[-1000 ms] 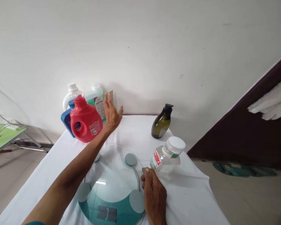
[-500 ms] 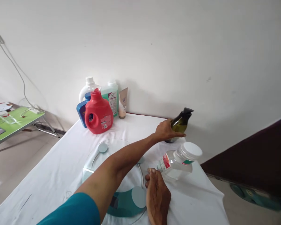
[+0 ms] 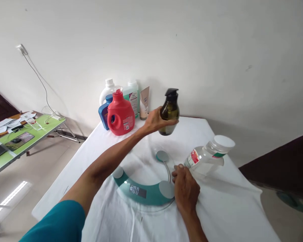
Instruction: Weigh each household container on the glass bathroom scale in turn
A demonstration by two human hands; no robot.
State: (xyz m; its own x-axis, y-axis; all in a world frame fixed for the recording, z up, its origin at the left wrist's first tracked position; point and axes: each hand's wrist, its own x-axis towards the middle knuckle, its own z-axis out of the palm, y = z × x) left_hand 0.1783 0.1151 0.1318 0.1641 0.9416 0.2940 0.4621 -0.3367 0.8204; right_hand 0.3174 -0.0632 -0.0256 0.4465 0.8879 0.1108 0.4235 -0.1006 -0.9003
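My left hand [image 3: 155, 120] is wrapped round a dark green pump bottle [image 3: 169, 113] with a black pump head. It holds the bottle upright above the far side of a round glass scale [image 3: 138, 193]. Zeros show on the scale's lit display [image 3: 138, 191], partly blurred. My right hand [image 3: 187, 188] is closed with its fingers curled, at the scale's right edge, and nothing shows in it. Just beyond it stands a clear jar [image 3: 204, 158] with a white lid and a red-and-green label.
A red jug [image 3: 121, 114], a blue bottle [image 3: 104, 114], a white jug [image 3: 109, 90], a green-liquid bottle [image 3: 132, 94] and a beige tube [image 3: 144, 104] stand by the wall on the white-covered table [image 3: 106, 218]. A green folding table [image 3: 22, 141] is at left.
My left hand has lifted the pump bottle and carried it left, from the table's back right to above the scale. The scale's display has lit up. The camera view has shifted.
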